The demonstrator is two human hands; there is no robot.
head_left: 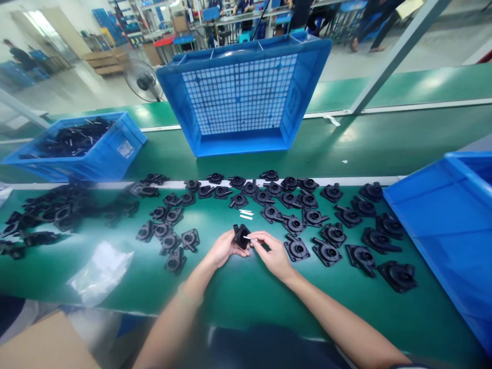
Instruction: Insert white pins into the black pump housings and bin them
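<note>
**White pin meets black housing at the bench edge**

Closest to the body, a cardboard box (46,343) sits at the lower left, and a crumpled clear plastic bag (102,269) lies on the green table (246,297).

Just beyond, the two hands meet over the table. The left hand (225,249) is closed around a black housing (241,236), held off the surface with its open face turned toward the right hand. The right hand (272,253) pinches a thin white pin (250,238) between thumb and fingertips, the pin's tip at the housing's centre.

The step in hand looks like seating the pin in the housing. Done well, it calls for the left hand to brace the housing firmly and for the pin to go in line with the centre hole, pushed straight and never levered sideways, since so slim a pin would probably bend or snap.

A few spare white pins (245,213) lie just behind the hands. Loose housings (326,251) are spread face up to the right, and a denser heap (57,212) lies to the left.

Farther off, a blue crate (453,225) stands at the right, another crate of dark parts (77,148) at the left, and a tipped empty crate (246,92) beyond the middle.
</note>
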